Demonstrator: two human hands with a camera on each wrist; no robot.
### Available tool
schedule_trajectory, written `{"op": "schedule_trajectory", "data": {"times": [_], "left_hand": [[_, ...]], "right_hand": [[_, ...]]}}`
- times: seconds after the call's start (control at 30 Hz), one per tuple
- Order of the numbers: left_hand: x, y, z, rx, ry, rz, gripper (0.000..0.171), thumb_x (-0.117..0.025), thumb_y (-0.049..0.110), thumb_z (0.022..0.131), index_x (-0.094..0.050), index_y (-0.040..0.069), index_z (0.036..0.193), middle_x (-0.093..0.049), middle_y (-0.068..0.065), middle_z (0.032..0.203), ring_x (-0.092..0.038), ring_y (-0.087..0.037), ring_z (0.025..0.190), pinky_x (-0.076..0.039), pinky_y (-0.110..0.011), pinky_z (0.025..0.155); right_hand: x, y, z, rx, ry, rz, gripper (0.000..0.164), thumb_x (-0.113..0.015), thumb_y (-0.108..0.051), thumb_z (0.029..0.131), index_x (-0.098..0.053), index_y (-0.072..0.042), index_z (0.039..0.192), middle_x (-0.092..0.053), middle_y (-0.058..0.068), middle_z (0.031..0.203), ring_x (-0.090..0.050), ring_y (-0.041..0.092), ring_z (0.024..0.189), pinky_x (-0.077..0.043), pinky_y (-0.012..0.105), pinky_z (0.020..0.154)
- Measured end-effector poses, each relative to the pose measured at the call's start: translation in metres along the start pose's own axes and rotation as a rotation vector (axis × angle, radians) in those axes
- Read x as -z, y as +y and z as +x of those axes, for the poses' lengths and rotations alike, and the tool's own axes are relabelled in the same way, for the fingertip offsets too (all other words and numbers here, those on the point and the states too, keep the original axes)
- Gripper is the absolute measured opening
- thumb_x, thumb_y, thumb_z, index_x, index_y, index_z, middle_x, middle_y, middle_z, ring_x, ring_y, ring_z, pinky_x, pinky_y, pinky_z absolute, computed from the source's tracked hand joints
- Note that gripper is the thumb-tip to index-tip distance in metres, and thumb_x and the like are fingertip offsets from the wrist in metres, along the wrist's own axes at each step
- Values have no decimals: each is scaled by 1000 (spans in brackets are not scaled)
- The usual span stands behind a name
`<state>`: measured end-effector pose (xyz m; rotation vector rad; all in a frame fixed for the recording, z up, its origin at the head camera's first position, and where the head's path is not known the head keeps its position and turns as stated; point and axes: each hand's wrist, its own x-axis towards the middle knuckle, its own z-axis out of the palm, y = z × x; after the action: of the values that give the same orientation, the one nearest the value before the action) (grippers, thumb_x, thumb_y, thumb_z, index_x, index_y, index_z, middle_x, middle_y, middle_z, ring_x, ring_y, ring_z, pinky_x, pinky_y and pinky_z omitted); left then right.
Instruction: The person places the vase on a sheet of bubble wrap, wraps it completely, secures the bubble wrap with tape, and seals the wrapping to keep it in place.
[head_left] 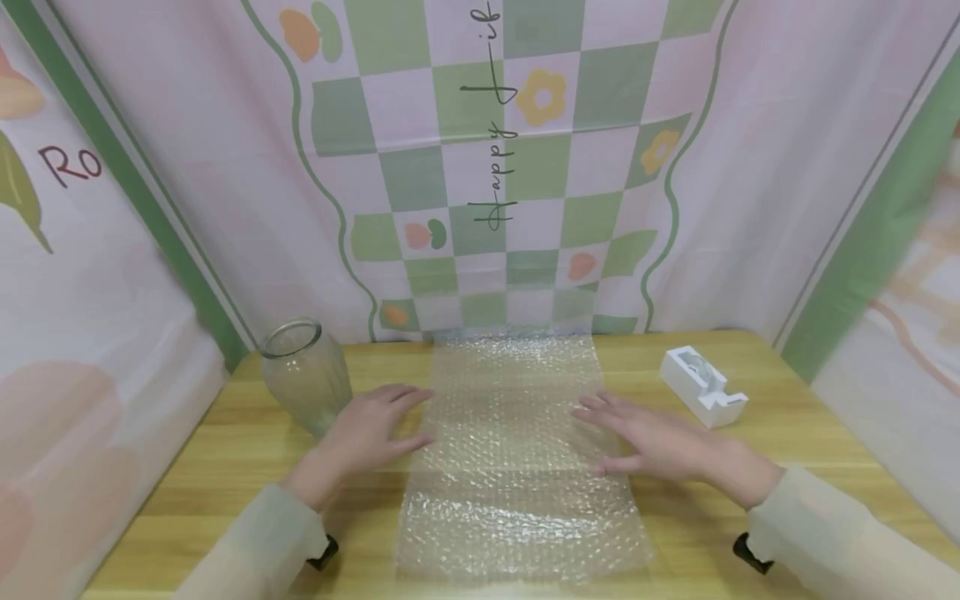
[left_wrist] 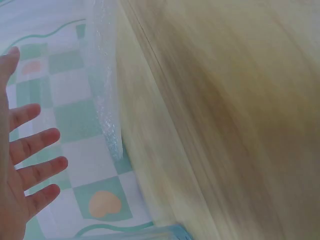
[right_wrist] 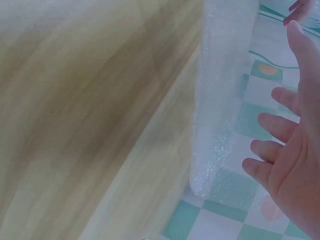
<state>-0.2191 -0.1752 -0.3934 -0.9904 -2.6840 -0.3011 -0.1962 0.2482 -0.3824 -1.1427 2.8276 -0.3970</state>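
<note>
A sheet of clear bubble wrap point(head_left: 517, 450) lies flat down the middle of the wooden table, its far end reaching the back cloth. My left hand point(head_left: 375, 429) is at the sheet's left edge, fingers spread and holding nothing; in the left wrist view the same hand point(left_wrist: 30, 165) shows its fingers apart. Over the right edge, my right hand point(head_left: 652, 437) has its fingers extended and grips nothing; the right wrist view shows this hand point(right_wrist: 295, 145) beside the wrap point(right_wrist: 215, 125). A ribbed clear glass vase point(head_left: 307, 379) stands upright just left of my left hand.
A white tape dispenser point(head_left: 701, 387) with a roll in it sits at the table's back right, beyond my right hand. The wooden table point(head_left: 202, 500) ends at a hanging checkered cloth point(head_left: 480, 167) behind. More printed cloth point(head_left: 97, 333) hangs along both sides.
</note>
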Motion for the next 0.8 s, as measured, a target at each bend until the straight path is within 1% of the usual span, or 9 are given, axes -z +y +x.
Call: {"op": "schedule_trajectory", "data": {"times": [0.13,0.3,0.53,0.63,0.8], "left_hand": [[0,-3,-5,-9,43,-5,61,-74,48,90,-64,11,138,-67,-16,129,-65,-34,116,-53,-53,100],[2,-7,-10,6,66,-40,59,-76,47,89,-66,11,135,-68,-14,126,-65,-33,114,-53,-52,98],[5,-9,-19,56,79,-83,55,-77,44,89,-68,13,133,-67,-14,129,-64,-35,117,-52,-56,99],[7,-10,-23,66,98,-95,53,-78,41,88,-68,12,131,-68,-14,129,-64,-36,117,-51,-57,100],[16,-11,-27,78,116,-90,51,-75,43,91,-68,14,132,-69,-10,128,-64,-35,117,-52,-55,100]], "right_hand": [[-2,-1,-4,7,-15,43,76,-66,-49,96,-45,-4,154,-34,25,159,-33,54,141,-37,69,106],[-6,-1,-8,16,-26,76,73,-64,-49,97,-47,-3,152,-34,25,158,-33,53,142,-34,68,108],[-15,0,-9,86,-11,47,67,-64,-47,98,-53,-1,147,-44,24,154,-42,50,137,-36,65,108],[-18,-1,-10,86,-21,52,68,-62,-48,99,-52,-2,147,-43,24,154,-43,49,137,-37,65,108],[-23,-1,-10,89,-35,69,69,-62,-49,98,-52,-3,148,-43,23,155,-41,49,139,-36,65,108]]}}
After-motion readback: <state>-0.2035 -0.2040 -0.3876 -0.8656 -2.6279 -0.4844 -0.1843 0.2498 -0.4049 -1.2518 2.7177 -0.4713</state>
